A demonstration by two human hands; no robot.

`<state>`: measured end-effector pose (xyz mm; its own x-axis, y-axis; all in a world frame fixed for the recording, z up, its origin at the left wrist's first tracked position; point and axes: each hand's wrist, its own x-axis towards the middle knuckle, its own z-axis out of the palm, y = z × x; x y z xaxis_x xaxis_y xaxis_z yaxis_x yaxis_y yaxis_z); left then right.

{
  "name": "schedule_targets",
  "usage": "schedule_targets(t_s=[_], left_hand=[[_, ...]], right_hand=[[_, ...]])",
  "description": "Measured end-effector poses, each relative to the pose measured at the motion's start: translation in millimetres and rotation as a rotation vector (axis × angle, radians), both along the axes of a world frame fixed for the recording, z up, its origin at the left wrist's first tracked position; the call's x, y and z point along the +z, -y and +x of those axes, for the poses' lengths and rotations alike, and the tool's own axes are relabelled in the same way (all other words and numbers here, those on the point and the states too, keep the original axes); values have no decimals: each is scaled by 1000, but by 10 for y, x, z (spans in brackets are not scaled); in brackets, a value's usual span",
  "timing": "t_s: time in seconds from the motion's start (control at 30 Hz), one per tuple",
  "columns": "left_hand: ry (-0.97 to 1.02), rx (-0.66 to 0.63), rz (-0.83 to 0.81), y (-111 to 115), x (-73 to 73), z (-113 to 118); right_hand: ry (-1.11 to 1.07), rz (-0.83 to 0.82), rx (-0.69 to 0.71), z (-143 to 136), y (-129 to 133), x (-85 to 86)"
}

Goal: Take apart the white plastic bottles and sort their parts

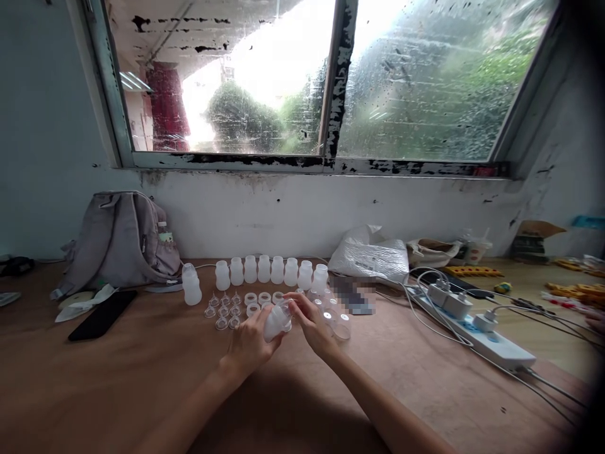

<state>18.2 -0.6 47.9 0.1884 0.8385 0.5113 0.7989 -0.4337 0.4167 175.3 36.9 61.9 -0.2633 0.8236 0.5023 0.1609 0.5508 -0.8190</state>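
Leaning in the curled left hand [250, 343], a bottle [274, 323], the right hand [308, 318] is pinching its upper end (fingertips close together), rings [265, 301] are lying just beyond.

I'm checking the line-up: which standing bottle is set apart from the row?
The leftmost standing bottle, nearest the grey backpack. A clear gap separates it from the row of bottles, which stand close together.

We see waisted translucent-white plastic bottles [273, 325], a mauve-grey fabric backpack [123, 239], a flat black rectangular slab [103, 316] and a brown tabletop [94, 378].
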Motion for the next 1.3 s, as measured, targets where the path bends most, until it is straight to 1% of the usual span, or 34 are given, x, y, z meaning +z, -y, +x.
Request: schedule_targets(t_s=[0.1, 0.2, 0.27, 0.33, 0.47, 0.57, 0.63, 0.77, 0.93, 1.07, 1.17, 1.3], left_hand=[[-52, -22, 23, -14, -117, -27], [-69, -58, 5, 0, -200, -25], [-46, -91, -45, 33, -205, -3], [12, -121, -116, 81, -167, 26], [99, -123, -222, 177, -37, 71], [86, -103, -226, 210, 9, 89], [57, -72, -204, 211, -1, 100], [-38, 6, -143, 191, -68, 123], [-158, 46, -49, 175, -123, 132], [-182, 39, -10, 168, -128, 125], [-115, 8, -64, 156, -107, 112], [37, -89, -171, 149, -41, 87]], right_hand=[[105, 24, -33, -25, 13, -43], [276, 120, -151, -52, 27, -93], [358, 188, -244, -62, 25, -123], [393, 224, -296, -60, 13, -138], [386, 222, -310, -40, -19, -125], [386, 217, -337, -33, -33, -110], [398, 214, -365, -34, -37, -106], [438, 207, -413, -44, -37, -102], [469, 187, -437, -61, -39, -89], [477, 166, -447, -58, -45, -92], [456, 175, -424, -48, -41, -100], [407, 197, -393, -32, -28, -107]])
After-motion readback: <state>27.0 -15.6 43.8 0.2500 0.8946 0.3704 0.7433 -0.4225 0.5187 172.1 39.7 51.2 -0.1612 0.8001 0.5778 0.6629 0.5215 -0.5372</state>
